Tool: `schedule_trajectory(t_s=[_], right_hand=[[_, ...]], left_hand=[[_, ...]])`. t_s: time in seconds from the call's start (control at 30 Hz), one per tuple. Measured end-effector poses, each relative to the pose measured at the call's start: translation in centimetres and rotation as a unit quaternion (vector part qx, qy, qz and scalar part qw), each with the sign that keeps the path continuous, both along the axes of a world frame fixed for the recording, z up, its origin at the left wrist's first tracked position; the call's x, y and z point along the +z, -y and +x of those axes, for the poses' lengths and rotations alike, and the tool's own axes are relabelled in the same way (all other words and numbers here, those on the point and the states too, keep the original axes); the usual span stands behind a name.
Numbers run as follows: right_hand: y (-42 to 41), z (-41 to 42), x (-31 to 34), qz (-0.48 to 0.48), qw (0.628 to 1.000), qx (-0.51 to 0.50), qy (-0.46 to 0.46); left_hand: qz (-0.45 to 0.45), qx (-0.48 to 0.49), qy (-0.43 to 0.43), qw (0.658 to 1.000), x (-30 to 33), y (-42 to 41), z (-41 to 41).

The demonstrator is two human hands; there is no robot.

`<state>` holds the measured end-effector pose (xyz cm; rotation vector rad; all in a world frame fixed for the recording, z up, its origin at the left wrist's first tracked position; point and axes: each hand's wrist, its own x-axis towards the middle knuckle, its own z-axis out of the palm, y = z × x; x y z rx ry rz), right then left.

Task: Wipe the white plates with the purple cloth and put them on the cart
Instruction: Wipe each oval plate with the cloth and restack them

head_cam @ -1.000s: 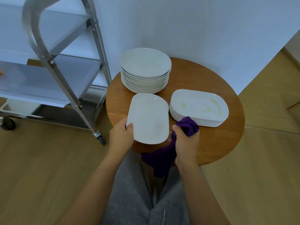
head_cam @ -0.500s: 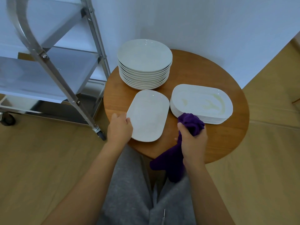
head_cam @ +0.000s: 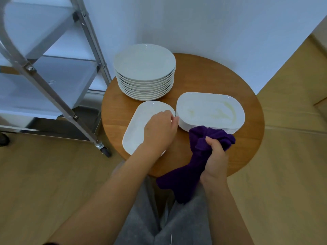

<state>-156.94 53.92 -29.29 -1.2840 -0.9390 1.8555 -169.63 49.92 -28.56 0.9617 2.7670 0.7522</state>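
Round wooden worktop (head_cam: 221, 80) set against a white wall (head_cam: 212, 23), standing on pale wood flooring (head_cam: 44, 174); all positions are given relative to this worktop. At its far-left edge, a stack of round white plates (head_cam: 144, 62). At its right-centre, a stack of oblong white plates (head_cam: 210, 110), the top one bearing yellowish smears. Toward its near-left edge, a single oblong white plate (head_cam: 139, 121) lies flat on the wood, its far end just beside the oblong stack. Left hand (head_cam: 160, 130) rests on this single plate, with the fingers (head_cam: 166, 115) curled at the plate's far right edge; whether they grip the rim or merely rest on it cannot be told. Right hand (head_cam: 216, 156), over the near-right part of the worktop, is clenched round the purple cloth (head_cam: 203, 137); one bunched end of the cloth rises above the fist and touches the near rim of the oblong stack, the other end hangs past the worktop's near edge over the person's grey trousers (head_cam: 177, 223). Left of the worktop, close beside it, a metal cart (head_cam: 53, 89) with pale shelves and a castor wheel (head_cam: 106, 152) on the floor.
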Motion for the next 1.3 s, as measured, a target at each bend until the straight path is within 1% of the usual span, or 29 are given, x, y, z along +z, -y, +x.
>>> schedule_trajectory(t_s=[0.13,0.23,0.3,0.47,0.53,0.6,0.67,0.73,0.77,0.83,0.87,0.93,1.0,1.13,1.2,1.3], right_hand=[[-0.9,0.6,-0.6,-0.034,0.999,-0.024,0.004],[-1.5,0.8,-1.2,-0.05,0.998,-0.03,0.014],[-1.9,0.8,-1.4,-0.063,0.997,-0.032,0.014],[-2.9,0.9,-1.9,-0.098,0.993,-0.057,0.013],[-3.2,1.0,-2.0,-0.112,0.992,-0.066,0.005],[-3.5,1.1,-2.0,-0.117,0.99,-0.072,-0.002],[-3.7,1.2,-1.9,-0.119,0.99,-0.075,-0.007],[-3.9,1.2,-1.9,-0.118,0.99,-0.076,-0.012],[-4.0,1.2,-1.8,-0.116,0.99,-0.074,-0.013],[-4.1,1.2,-1.8,-0.106,0.992,-0.072,-0.012],[-4.1,1.2,-1.8,-0.099,0.992,-0.073,-0.009],[-4.1,1.2,-1.8,-0.086,0.993,-0.083,-0.008],[-3.9,1.4,-1.7,-0.082,0.992,-0.096,-0.026],[-3.4,2.1,-1.0,-0.093,0.986,-0.097,-0.095],[-3.2,2.4,-0.6,-0.104,0.985,-0.093,-0.105],[-2.9,2.9,-0.1,-0.122,0.986,-0.067,-0.087]], left_hand=[[-0.066,0.023,0.059,0.996,-1.0,-3.8,-0.8],[-0.101,0.022,0.075,0.992,-1.7,-4.8,-1.4],[-0.094,0.025,0.093,0.991,-1.8,-5.0,-1.6],[-0.071,0.031,0.1,0.992,-1.6,-5.0,-1.9],[-0.034,0.039,0.13,0.99,-1.9,-4.7,-1.8],[0.025,0.061,0.168,0.984,-2.2,-4.4,-1.5],[0.09,0.081,0.2,0.972,-1.9,-4.2,-1.0],[0.144,0.083,0.252,0.953,-1.2,-3.9,-0.5],[0.173,0.084,0.293,0.937,-0.8,-3.6,-0.1],[0.234,0.095,0.38,0.89,0.0,-2.7,0.8],[0.258,0.102,0.411,0.868,0.2,-2.1,1.3],[0.286,0.106,0.444,0.842,0.3,-0.9,2.2],[0.296,0.105,0.461,0.83,0.2,0.4,3.1],[0.293,0.099,0.491,0.814,0.5,2.9,4.8],[0.282,0.089,0.497,0.816,0.9,4.2,5.5],[0.263,0.078,0.494,0.825,1.4,5.6,5.9]])
